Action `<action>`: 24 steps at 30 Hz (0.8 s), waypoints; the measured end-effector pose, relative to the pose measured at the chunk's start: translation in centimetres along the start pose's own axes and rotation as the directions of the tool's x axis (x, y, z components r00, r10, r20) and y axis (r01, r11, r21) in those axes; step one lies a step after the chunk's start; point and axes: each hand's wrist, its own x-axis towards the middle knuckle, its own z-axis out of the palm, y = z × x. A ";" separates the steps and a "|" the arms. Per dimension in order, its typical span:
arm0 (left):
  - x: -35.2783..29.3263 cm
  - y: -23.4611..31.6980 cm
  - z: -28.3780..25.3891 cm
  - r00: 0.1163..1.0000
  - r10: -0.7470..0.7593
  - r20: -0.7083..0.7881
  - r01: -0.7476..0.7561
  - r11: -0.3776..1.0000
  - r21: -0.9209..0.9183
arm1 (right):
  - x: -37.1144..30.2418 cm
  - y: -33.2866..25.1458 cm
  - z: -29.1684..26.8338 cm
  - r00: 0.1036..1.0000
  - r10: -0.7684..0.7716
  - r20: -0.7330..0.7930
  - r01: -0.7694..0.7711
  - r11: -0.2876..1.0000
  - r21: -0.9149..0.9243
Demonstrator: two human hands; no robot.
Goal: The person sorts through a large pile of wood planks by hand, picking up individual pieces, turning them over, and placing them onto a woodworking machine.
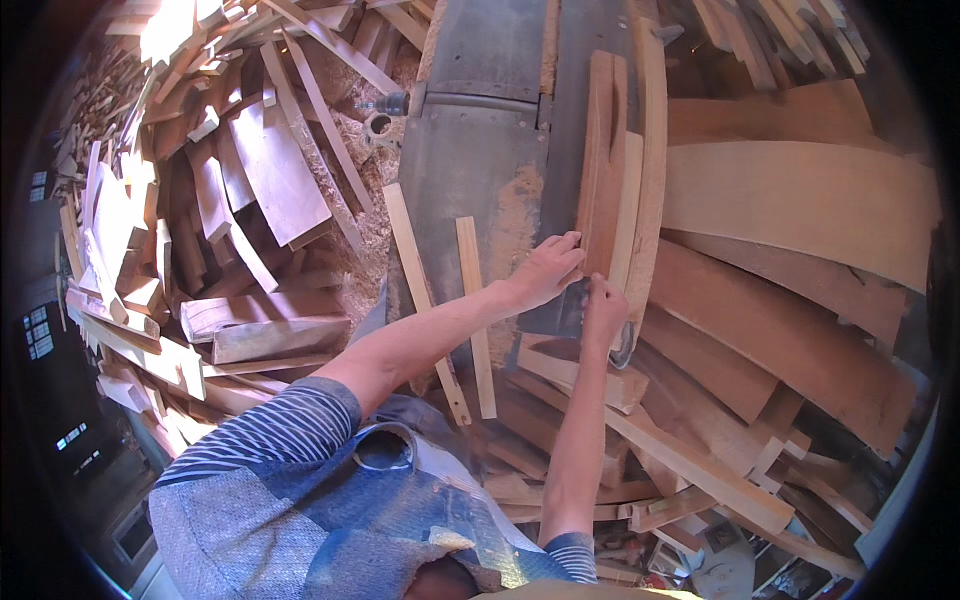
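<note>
My left hand [545, 270] lies flat against the left side of a long reddish wooden board [600, 150] that stands on the grey metal machine table [470, 170]. At the board's near end my right hand [603, 308] pushes with its fingertips. More pale boards [640, 200] lean on edge against it on the right. Two thin wooden strips [470, 300] lie loose on the table to the left of my left forearm. Sawdust [515, 215] is piled on the table close to my left hand.
Heaps of offcuts and planks [250, 180] fill the floor on the left. Wide curved boards [800, 210] are stacked on the right. More planks [700, 460] lie below the table edge near my right arm. I wear a striped blue shirt.
</note>
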 end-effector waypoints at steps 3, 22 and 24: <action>0.1 0.1 0.2 1.000 -0.001 0.009 0.001 1.000 -0.011 | 0.4 2.0 -1.8 0.837 -0.536 -0.109 0.440 0.778 -0.448; 0.9 0.0 -0.4 0.998 0.054 -0.039 -0.055 0.998 -0.005 | 2.3 1.8 -3.1 0.626 -0.767 0.144 0.687 0.453 -0.568; 1.2 -0.1 -0.5 0.996 0.076 -0.054 -0.076 0.997 0.003 | 2.5 1.7 -2.9 0.605 -0.784 0.135 0.689 0.431 -0.583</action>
